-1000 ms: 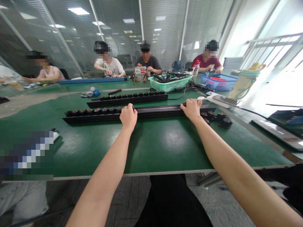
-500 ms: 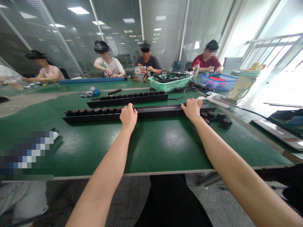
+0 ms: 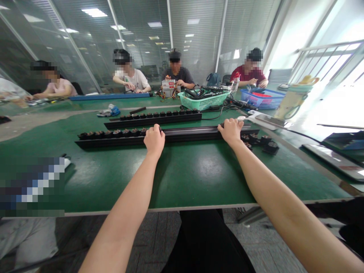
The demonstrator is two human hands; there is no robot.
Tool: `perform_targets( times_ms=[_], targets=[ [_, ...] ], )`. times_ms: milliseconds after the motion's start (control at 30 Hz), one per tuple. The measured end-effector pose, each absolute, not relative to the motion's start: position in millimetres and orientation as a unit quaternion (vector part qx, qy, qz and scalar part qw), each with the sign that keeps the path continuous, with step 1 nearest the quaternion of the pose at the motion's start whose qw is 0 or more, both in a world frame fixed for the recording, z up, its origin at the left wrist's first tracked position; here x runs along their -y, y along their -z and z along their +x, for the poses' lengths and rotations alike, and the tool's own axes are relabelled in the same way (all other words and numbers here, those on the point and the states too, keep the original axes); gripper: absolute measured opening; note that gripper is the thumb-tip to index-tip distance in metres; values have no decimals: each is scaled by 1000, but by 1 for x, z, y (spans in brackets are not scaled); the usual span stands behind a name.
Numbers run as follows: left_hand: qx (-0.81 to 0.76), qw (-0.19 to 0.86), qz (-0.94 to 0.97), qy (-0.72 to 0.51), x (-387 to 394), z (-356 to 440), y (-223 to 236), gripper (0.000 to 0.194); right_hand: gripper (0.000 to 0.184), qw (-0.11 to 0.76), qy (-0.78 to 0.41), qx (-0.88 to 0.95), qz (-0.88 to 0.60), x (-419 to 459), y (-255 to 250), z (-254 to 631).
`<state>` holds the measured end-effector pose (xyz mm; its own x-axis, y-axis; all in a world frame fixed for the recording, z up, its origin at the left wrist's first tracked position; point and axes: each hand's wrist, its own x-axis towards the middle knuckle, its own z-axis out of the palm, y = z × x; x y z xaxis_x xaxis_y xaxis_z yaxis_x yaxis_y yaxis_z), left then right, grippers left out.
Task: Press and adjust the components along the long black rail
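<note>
Room: glass-walled workroom, with ceiling lights overhead and bright windows at the far right.

Desk: long green-topped desk [image 3: 182,178] running across in front of me, with co-workers seated along its far side.

Far side, left to right: a person in a pink top [image 3: 58,88], a person in a white T-shirt [image 3: 133,80], a person in a grey T-shirt [image 3: 178,75] behind a tangle of coloured wires, and a person in a red shirt [image 3: 250,74].

Left hand: my left hand [image 3: 154,141] has its fingers curled closed over the front black rail [image 3: 187,133], just right of a row of round black fittings [image 3: 116,133] mounted along it.

Rail position: lying flat across the desk, parallel to a rear black rail [image 3: 153,120] just beyond it.

Right hand: my right hand [image 3: 231,131] is curled closed over the rail's right part, its fingers wrapped on top.

Right of that: loose black fittings [image 3: 271,148] sit on the desk just beyond the rail's end.

Baskets: a green basket of cables [image 3: 203,101] and a blue basket [image 3: 263,99] stand farther off.
</note>
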<state>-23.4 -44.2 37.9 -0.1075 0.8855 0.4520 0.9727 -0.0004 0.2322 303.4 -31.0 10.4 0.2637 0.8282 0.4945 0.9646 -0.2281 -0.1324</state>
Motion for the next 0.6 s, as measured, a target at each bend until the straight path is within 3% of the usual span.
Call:
perform_targets(
  times_ms=[600],
  targets=[
    [699, 94, -663, 250, 44, -23, -37, 38, 38, 210, 161, 582, -769, 31, -10, 304]
  ],
)
